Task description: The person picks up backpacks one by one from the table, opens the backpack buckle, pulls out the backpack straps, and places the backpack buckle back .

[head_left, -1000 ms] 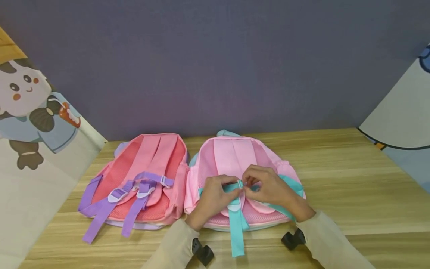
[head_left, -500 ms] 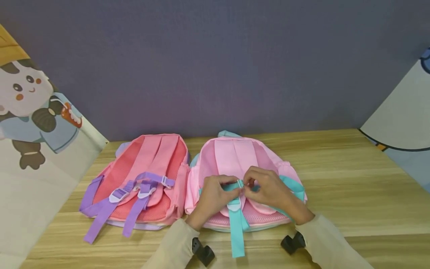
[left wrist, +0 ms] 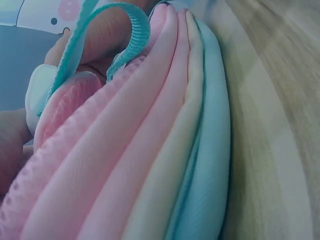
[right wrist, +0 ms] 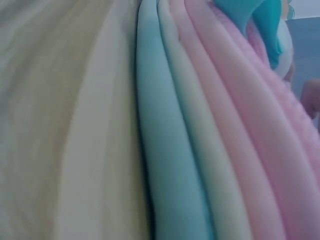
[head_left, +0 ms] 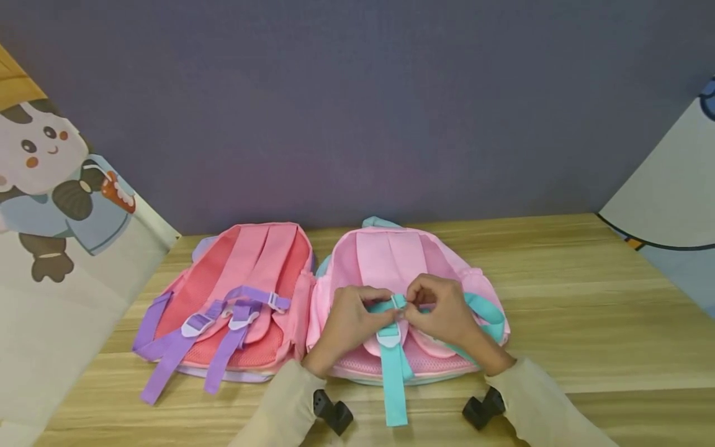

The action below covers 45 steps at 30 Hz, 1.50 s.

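A light pink backpack lies with its strap side up on the wooden table. Over its middle, my left hand pinches the turquoise chest strap beside a small pale buckle. From the other side my right hand meets it, thumb and forefinger pinching the strap's buckle end; the fingertips hide part of that. A white strap adjuster sits just below, with a turquoise webbing tail hanging over the bag's lower edge. In the left wrist view a turquoise strap loop stands near my fingers.
To the left, touching it, lies a coral-pink backpack with purple straps and white adjusters. A dark grey panel rises behind the wooden table. Printed cartoon panels stand at both sides.
Both hands have shifted slightly, the left a little up, and the pale buckle between them has turned a little. Both still pinch the strap; the backpacks stay in place.
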{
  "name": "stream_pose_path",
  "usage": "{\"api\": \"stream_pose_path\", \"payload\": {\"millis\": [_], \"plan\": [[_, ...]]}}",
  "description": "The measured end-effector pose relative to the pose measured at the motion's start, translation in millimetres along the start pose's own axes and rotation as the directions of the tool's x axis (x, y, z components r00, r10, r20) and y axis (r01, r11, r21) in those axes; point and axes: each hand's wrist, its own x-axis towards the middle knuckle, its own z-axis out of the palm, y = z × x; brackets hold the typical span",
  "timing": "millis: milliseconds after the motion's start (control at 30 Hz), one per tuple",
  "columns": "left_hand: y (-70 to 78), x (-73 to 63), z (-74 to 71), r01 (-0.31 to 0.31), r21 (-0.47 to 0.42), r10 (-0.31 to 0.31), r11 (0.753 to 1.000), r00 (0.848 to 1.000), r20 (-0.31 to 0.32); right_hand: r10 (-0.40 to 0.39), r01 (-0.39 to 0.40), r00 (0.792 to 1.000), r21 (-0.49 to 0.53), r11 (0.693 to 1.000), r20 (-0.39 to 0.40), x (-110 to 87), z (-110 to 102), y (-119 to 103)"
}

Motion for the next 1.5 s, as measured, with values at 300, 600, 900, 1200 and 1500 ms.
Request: {"api": "stream_pose_path", "payload": {"millis": [300,600,900,1200,1500], "plan": [[-4.2,-0.7,-0.2,0.018,0.016,-0.018,1.0,1.0,0.006,0.047,-0.049,0.983,0.01,0.999,0.178,5.4,-11.3,-0.9],[-1.2,-1.1,-1.6,-0.002,0.056,0.001,0.998,1.0,0.018,-0.157,0.16,0.97,-0.001,0.987,0.185,8.4,-10.5,-0.9],[4.4,-1.2,-6.3,-0.074,0.298,0.072,0.952,0.997,0.016,-0.224,0.235,0.964,-0.062,0.97,0.14,7.2,-7.5,0.6],[8.3,-0.7,-7.2,-0.027,0.315,0.034,0.949,0.999,-0.018,-0.502,0.506,0.858,-0.345,0.79,0.109,10.5,-2.0,-3.1],[5.9,1.0,-10.2,0.005,0.185,-0.006,0.983,1.0,0.007,-0.33,0.342,0.939,-0.338,0.877,0.093,6.1,1.6,-7.5]]}}
